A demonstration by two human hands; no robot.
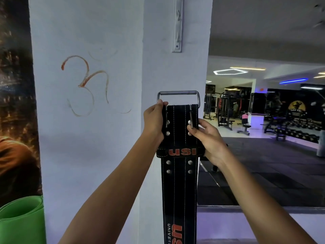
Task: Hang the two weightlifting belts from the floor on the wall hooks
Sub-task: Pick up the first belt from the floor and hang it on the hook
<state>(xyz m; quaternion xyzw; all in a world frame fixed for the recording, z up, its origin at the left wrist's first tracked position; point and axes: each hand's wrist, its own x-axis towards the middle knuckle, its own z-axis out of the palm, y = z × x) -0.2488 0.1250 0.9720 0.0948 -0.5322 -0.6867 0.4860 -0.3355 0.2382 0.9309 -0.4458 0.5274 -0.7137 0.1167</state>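
From the head camera, everything is placed here against the white pillar (pixel 175 71) that fills the middle of the view. A black weightlifting belt (pixel 179 182) is held up in front of the pillar's lower half, hanging straight down and running out of the bottom edge of the picture. Its steel buckle (pixel 178 93) sits at the top end, a rectangular loop with two prongs lying down over the leather. A loop across the belt reads "USI" in orange letters.

The left hand (pixel 153 120) grips the belt's left edge just under the buckle, fingers curled together around the leather and thumb up near the buckle's corner. The right hand (pixel 209 140) holds the right edge a little lower, thumb and forefinger pinching the right prong against the belt, with the other fingers wrapped behind it.

High on the pillar, well above the buckle, a white hook rail (pixel 178 23) is fixed upright, with small hooks along it that carry nothing. The belt does not touch it.

Left of the pillar, on the adjoining wall face, there is a red painted symbol (pixel 84 81). Further left hangs a dark poster (pixel 15 103), and a rolled green mat (pixel 21 219) stands below it. Right of the pillar the gym floor opens out with weight machines (pixel 226 110) and ceiling lights far behind
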